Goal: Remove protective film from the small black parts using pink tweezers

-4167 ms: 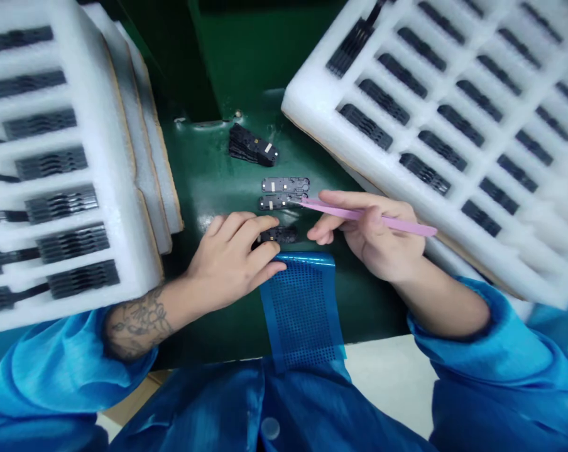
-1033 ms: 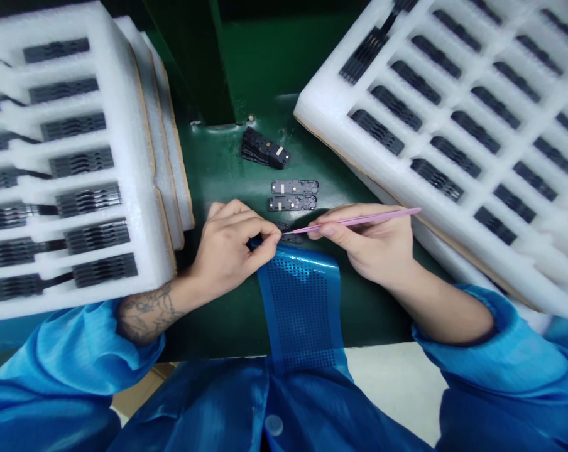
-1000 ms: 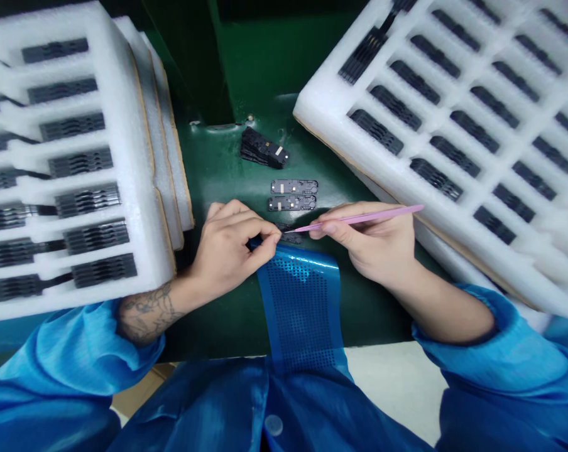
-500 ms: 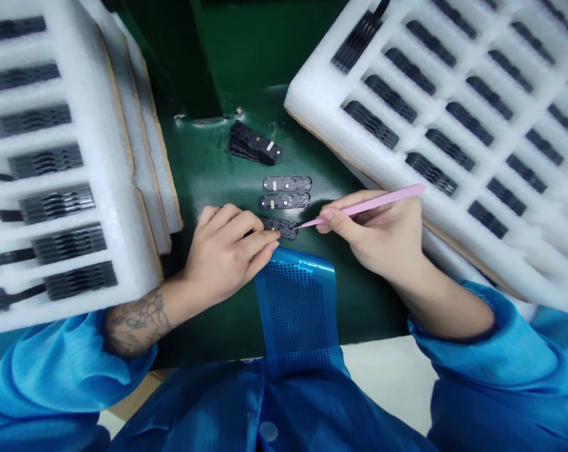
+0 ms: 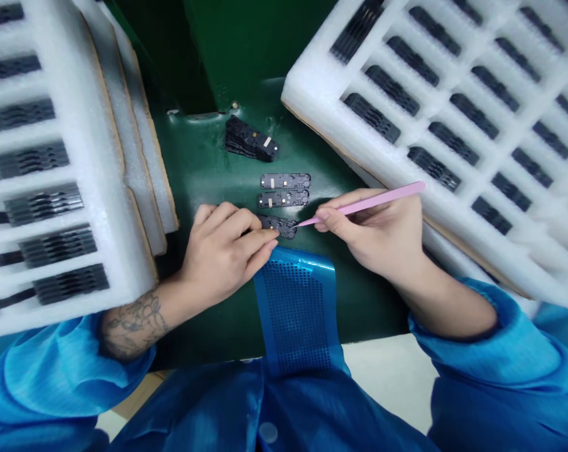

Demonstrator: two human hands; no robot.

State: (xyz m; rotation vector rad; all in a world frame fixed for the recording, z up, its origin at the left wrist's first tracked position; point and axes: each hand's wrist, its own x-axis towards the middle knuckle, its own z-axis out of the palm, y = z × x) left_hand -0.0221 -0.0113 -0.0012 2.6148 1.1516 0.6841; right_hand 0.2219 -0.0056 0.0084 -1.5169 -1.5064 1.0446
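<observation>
My left fingers grip the part, long axis running rightward from them; right fingers pinch tweezers, tip at its end.

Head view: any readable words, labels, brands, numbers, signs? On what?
No text readable anywhere.
Pink tweezers: no lettering visible.
Black part at the tweezers' tip: any markings too small to read.
Two laid-out parts: pale patches, too small to read.
Part stack: same.
Blue perforated sheet: no lettering visible.
</observation>
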